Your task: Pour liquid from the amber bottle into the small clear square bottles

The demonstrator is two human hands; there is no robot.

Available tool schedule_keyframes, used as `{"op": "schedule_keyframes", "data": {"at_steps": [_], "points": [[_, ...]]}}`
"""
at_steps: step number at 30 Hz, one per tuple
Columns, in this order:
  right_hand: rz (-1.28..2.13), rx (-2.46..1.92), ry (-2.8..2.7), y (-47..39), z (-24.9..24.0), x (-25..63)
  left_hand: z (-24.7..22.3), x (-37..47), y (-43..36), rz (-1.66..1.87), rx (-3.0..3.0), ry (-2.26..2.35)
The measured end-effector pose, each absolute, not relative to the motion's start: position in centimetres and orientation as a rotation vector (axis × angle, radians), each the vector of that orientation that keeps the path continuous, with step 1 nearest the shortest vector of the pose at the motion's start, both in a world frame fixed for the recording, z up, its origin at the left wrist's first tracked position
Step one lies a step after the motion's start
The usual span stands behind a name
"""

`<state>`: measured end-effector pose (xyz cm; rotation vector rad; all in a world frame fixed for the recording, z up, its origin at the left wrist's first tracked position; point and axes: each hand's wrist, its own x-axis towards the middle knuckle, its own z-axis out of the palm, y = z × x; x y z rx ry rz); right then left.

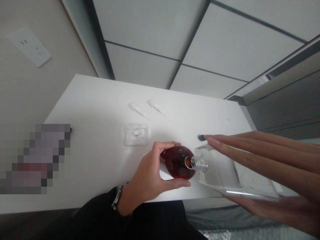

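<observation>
Left hand (150, 176) curled, thumb opposite fingers (165, 145); right hand (275, 173) with long fingers extended (palm side up).

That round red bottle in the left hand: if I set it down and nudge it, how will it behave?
The round red glass bottle looks bulbous, so it may roll or rock if nudged. Its glossy surface suggests a slippery hold. It looks like glass, so probably fragile against the clear square glass bottle whose neck touches it.

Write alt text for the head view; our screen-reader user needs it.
A right hand tilts a clear square glass bottle, neck against a round red glass bottle held by the left hand on a white table.
</observation>
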<state>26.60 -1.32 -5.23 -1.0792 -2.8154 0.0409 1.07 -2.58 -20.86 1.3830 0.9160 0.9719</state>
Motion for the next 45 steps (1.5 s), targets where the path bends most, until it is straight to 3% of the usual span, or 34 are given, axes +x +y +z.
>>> {"op": "schedule_keyframes", "data": {"at_steps": [28, 45], "points": [[0.109, -1.134, -2.874, -1.0, -4.6, 26.5, -21.1, 1.2, -2.4, 1.009, 1.412, 0.887], [-0.241, -0.945, -2.888, -0.9, -6.2, 26.3, -22.6, 0.5, -3.3, 1.003, 1.454, 0.996]]}}
